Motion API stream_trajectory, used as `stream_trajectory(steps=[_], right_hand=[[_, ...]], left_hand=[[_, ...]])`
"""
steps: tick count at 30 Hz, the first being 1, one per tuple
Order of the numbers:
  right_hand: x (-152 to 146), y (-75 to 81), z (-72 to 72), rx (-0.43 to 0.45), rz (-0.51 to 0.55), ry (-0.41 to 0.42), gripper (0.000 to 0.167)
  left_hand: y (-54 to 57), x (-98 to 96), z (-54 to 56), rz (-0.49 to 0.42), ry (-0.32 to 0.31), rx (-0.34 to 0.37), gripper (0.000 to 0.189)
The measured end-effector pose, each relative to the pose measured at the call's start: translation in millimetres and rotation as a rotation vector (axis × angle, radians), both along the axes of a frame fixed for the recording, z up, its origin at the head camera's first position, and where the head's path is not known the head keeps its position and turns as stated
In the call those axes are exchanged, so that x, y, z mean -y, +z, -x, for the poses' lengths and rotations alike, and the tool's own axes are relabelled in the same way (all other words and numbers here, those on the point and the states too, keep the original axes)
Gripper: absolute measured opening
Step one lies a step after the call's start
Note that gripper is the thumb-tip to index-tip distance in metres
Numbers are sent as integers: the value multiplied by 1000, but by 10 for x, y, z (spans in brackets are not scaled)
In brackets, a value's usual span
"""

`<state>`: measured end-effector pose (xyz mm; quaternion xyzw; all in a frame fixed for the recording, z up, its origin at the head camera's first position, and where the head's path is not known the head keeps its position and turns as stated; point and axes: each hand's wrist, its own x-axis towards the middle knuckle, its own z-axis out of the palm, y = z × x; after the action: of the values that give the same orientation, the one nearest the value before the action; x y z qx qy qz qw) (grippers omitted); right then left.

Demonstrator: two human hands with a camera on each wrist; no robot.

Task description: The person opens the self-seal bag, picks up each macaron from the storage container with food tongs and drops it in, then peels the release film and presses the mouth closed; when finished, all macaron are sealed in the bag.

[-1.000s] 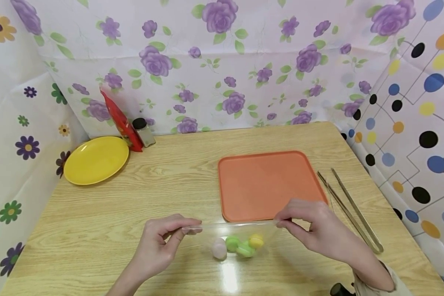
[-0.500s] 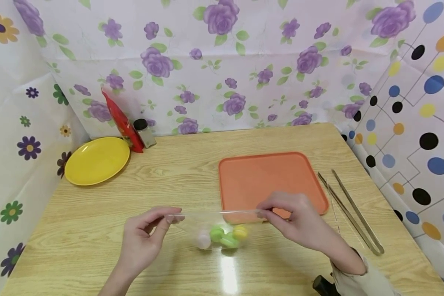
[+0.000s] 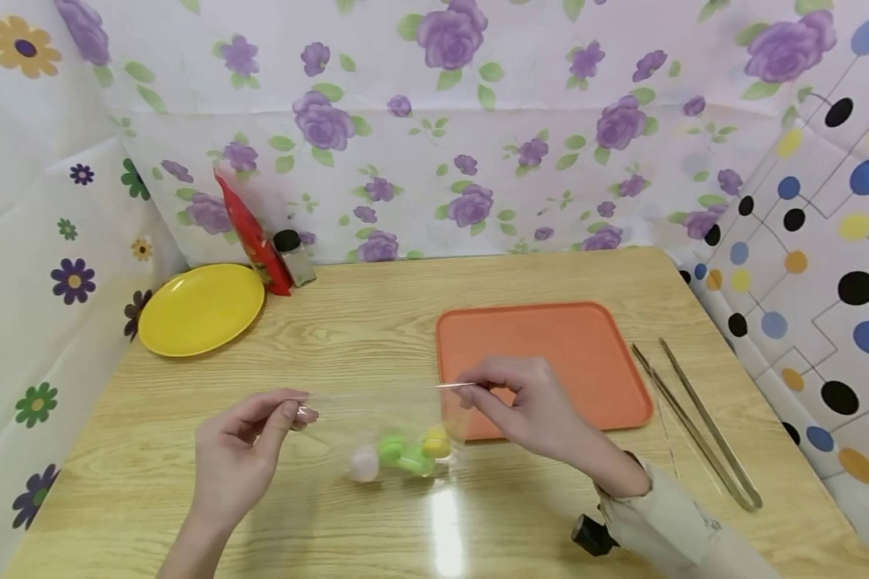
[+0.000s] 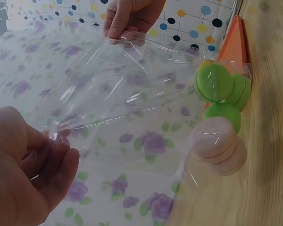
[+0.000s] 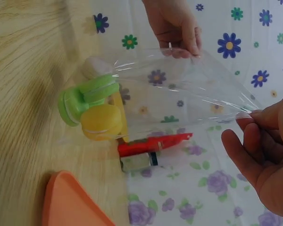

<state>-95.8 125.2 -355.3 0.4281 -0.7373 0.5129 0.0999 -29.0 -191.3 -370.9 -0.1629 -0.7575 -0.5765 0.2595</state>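
A clear plastic bag is stretched between both hands over the near part of the table. My left hand pinches one top corner between thumb and fingers, while my right hand pinches the opposite corner. Several macarons lie together at the bottom of the bag: a pale pink one, green ones and a yellow one. In the left wrist view the bag's two sides look slightly parted near the top. The macarons hang close over the tabletop.
Beyond the right hand lies an orange tray, with metal tongs to its right. A yellow plate, a red packet and a black-capped jar stand at the back left. Patterned cloth encloses the table.
Both hands have moved left and slightly away from the body, carrying the bag of macarons with them. Both keep their pinch on its corners.
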Motion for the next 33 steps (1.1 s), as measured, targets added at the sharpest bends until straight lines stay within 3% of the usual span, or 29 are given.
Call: stream_trajectory(steps=[3,8,11,17,21,25,29,33], right_hand=[[91,-35,51,53,27,0,14],[213,-84,96,215,81,45,10],[255,-87,101,316,126,109,10],[285,-48,105,441,176,201,11],[288,-32,123,441,176,215,12],[299,-45,151,339,174,233,14],[319,-55,171,267,179,229,16],[341,-61,195,354,184,243,14]], left_hand=[[32,50,19,-38,21,69,17],[64,125,61,-117,12,160,12],[74,171,74,-132,-12,158,13],[119,266,59,-177,-118,125,18],[151,292,50,-168,-141,119,23],[172,296,44,-116,-118,122,22],[157,300,53,-122,-125,104,21],[128,333,104,-119,-113,138,19]])
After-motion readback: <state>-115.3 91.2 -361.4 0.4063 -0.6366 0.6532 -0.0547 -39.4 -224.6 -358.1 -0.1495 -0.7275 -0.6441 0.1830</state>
